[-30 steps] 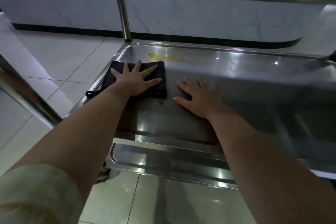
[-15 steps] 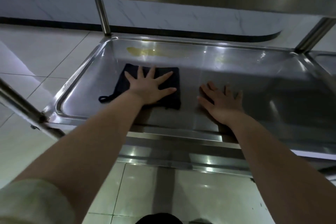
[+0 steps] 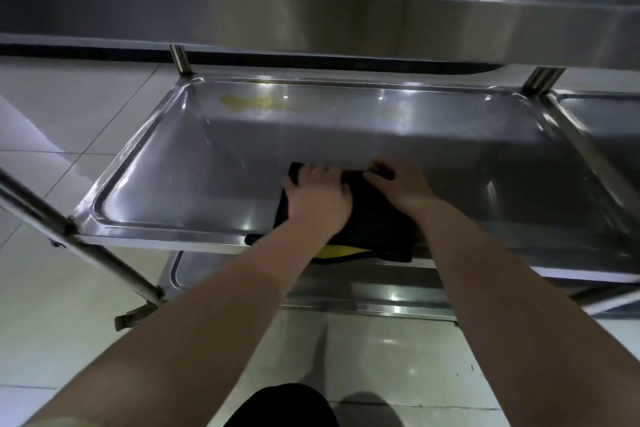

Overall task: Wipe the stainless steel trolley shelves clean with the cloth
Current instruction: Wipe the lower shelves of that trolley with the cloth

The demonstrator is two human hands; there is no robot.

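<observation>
Looking down on a dark cloth (image 3: 377,229), folded thick, lying at the near rim of the middle shelf (image 3: 194,184), about midway along, with its near edge hanging over the lip and a yellow patch (image 3: 341,251) showing there. Held down from above by both hands, side by side and close together: left hand (image 3: 318,199) on the cloth's left half, right hand (image 3: 401,189) on its right half. Fingers of both bent down over the cloth's far edge, seemingly gripping it; blurred by motion, so hard to vouch for the exact hold. Beyond the cloth, bare steel all the way to the far rim. There, well apart from the hands, ahead and off to the left, a yellowish smear (image 3: 249,102), long and thin, running left to right along the far rim and fading towards the middle. Nearer to the left hand than to the right. Likely next: pushing the cloth away from the body and slightly left, then sweeping rightwards along the smear's length, not across it. Above, the front edge of the top shelf (image 3: 311,21), overhanging and probably calling for a low reach. Below, a slice of the bottom shelf (image 3: 391,298); all around, pale floor tiles (image 3: 69,107).
</observation>
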